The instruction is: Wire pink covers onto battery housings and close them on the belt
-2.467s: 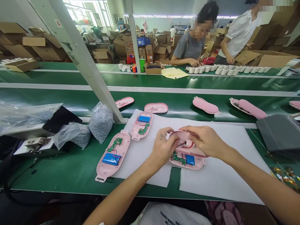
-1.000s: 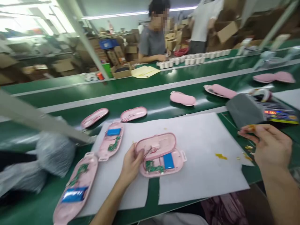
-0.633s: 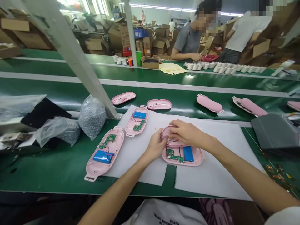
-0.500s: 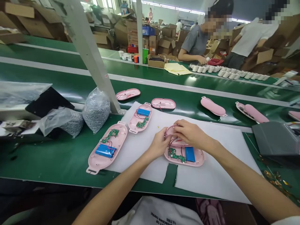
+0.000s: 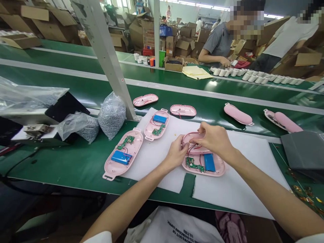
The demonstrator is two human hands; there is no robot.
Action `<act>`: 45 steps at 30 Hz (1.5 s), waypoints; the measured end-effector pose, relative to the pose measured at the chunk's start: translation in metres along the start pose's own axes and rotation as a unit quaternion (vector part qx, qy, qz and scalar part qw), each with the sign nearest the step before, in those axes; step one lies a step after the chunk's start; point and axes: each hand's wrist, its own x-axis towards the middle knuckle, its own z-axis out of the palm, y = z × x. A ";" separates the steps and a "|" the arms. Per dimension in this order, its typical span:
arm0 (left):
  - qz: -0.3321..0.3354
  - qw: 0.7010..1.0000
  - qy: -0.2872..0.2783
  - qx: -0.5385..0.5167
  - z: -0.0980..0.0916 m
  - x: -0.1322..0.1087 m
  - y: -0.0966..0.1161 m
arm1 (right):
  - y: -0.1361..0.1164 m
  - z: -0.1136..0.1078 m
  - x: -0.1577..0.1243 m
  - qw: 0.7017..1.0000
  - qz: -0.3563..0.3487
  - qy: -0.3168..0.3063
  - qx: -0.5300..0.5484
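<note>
A pink plastic shell half [image 5: 186,137] is tilted up over an open pink casing [image 5: 219,166], which holds a green circuit board [image 5: 194,165] and a blue battery pack [image 5: 209,162]. My left hand [image 5: 177,152] is closed on the left end of the shell half. My right hand [image 5: 215,138] grips its upper rim, with one finger reaching inside near the thin wires [image 5: 190,151] that run down to the board. What those fingertips touch inside is partly hidden. To the left lie two more open casings [image 5: 136,141] [image 5: 149,130] with boards and batteries.
A white foam sheet [image 5: 243,182] covers the bench under the work. Pink shells [image 5: 238,114] lie on the green conveyor [image 5: 215,101]. Bags of small metal parts [image 5: 111,116] and a slanted post [image 5: 106,60] stand left; a grey box [image 5: 303,152] is at right. Co-workers [image 5: 219,40] work behind.
The view has shifted slightly left. My right hand's fingers have changed position on the shell half, with the index finger now bent up at the rim. My left hand keeps its hold.
</note>
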 end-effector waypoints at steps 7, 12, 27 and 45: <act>0.033 0.998 -0.051 0.002 -0.005 -0.008 0.003 | 0.015 -0.024 -0.014 0.987 -0.050 -0.076 0.135; 0.180 0.958 -0.211 0.076 -0.014 -0.019 0.011 | 0.004 -0.017 -0.073 0.988 -0.101 -0.102 0.061; 0.024 0.872 -0.055 0.486 -0.165 0.142 0.003 | 0.147 0.031 0.018 0.987 0.142 -0.003 -0.069; -0.155 0.963 -0.072 0.210 -0.078 -0.036 0.013 | 0.074 0.052 0.200 0.988 -0.084 -0.111 0.074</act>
